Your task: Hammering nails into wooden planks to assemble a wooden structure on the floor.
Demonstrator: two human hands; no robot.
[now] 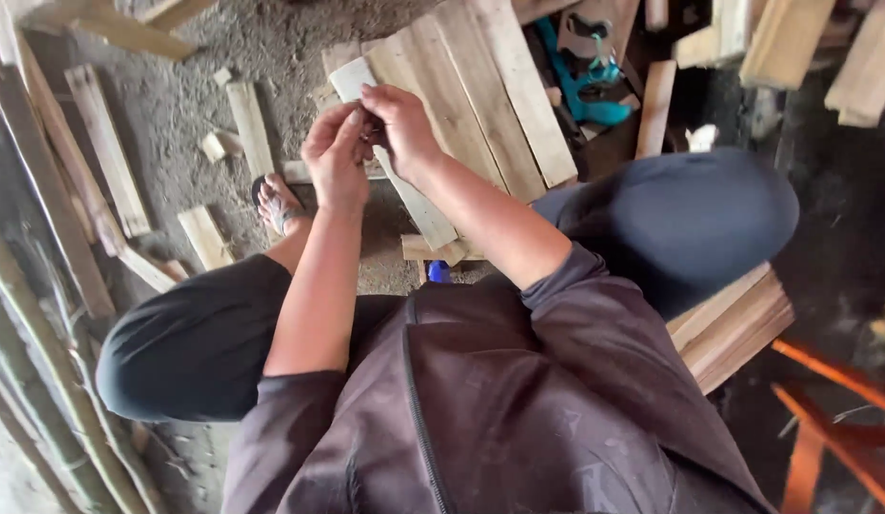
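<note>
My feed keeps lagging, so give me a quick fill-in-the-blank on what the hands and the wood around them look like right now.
1. The left hand and right hand meet over a pale wooden ____ that slants down toward the knees.
2. Beyond the hands, a stack of planks lies on the dirt ____.
3. The power tool beside the stack is ____ in colour.
4. The foot left of the hands wears a ____.

Missing words: strip; floor; blue; sandal
</note>
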